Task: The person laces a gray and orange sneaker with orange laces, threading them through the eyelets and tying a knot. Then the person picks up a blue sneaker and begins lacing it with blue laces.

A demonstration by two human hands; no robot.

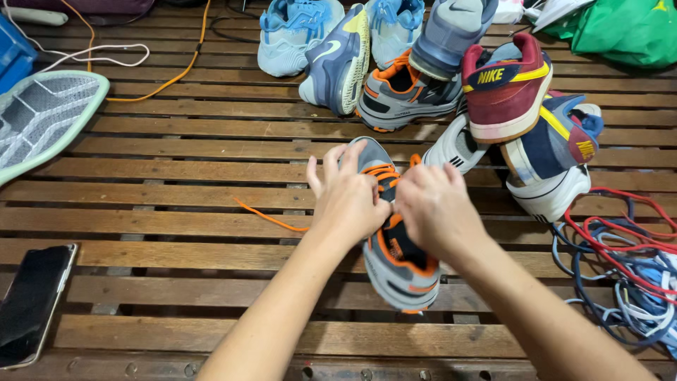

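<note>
Head view: I saw grey-orange sneaker (pixel 398 261) on slatted bench (pixel 176 212), long axis running away from me. Left hand (pixel 347 197), right hand (pixel 434 208) both closed on its orange laces (pixel 384 173), flanking tongue; equally near.

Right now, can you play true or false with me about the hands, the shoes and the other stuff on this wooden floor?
1. Both hands, left hand and right hand, are on the grey sneaker with orange laces. True.
2. A loose orange lace end lies on the wooden slat floor left of the hands. True.
3. The black phone lies to the right of the hands. False: it lies at the lower left.
4. The pile of other sneakers sits nearer the person than the held shoe. False: it lies beyond it, at the top.
5. The tangle of red, blue and white laces lies on the right. True.
</note>
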